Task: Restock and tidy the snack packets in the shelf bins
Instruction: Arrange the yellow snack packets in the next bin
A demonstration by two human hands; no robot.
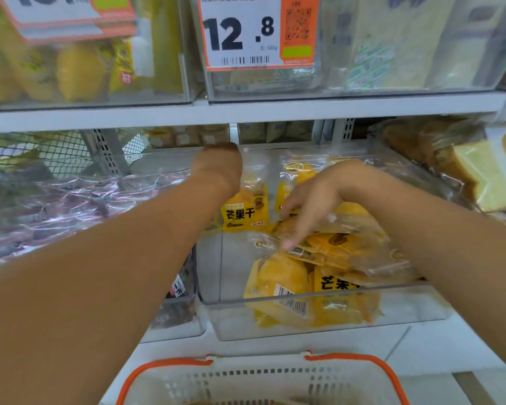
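Basket (164, 366) sits at 6 o'clock. In the clear bin (319, 295), yellow packets (278, 280) lie heaped; right hand (310, 200) pinches 1 packet (345, 244). Left hand (219, 168) reaches to 12 o'clock; its grip is hidden.

Landmark: clear bin (319, 296), centre of the lower shelf.
In bin: mango packets (327, 258), heaped toward its front and right; one packet (244, 211) stands upright at its back left.
Left of bin: neighbouring bin of wrapped packets (70, 206).
Right of bin: bread packs (479, 176).
Above bin: price tag (254, 30), on the upper bin's front.
Before bin, below: basket (392, 372).
Left hand (219, 168): at bin's back left.
Right hand (313, 206): over the heap.
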